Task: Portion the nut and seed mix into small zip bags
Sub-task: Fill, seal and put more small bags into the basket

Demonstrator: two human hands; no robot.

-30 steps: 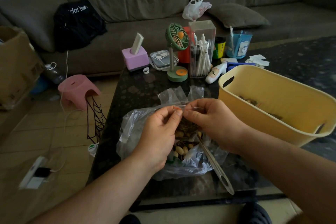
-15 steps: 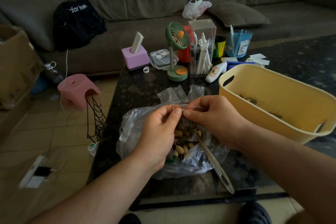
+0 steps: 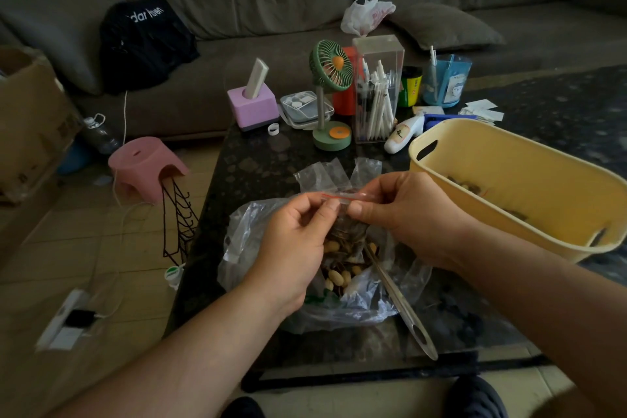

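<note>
Nearest to us, our left hand (image 3: 293,248) and our right hand (image 3: 403,214) meet above the big open plastic bag (image 3: 258,248) of nut and seed mix (image 3: 339,276), which lies on the dark table (image 3: 268,166) at its front edge. Both hands pinch the top strip of one small zip bag (image 3: 346,210): the left thumb and forefinger hold its left end, the right thumb and fingers hold its right end, and the red line of the zip runs between the two grips. The body of the small bag hangs down just below the fingers, over the big bag, and it seems to be already filled with mix; we cannot tell if the zip is fully pressed closed. A long metal spoon (image 3: 397,295) rests with its bowl in the mix and its handle pointing towards us. We judge that this portion is in the sealing step, and much mix is left in the big bag, so the task is far from finished. Just behind the hands lie some empty small zip bags (image 3: 325,173), flat on the table, waiting for filling. To the right stands a yellow basket (image 3: 509,180); inside it a few dark things lie, maybe finished portions, but they are too small to be sure. Further back stand a green desk fan (image 3: 330,88) and a clear pen box (image 3: 376,92).
</note>
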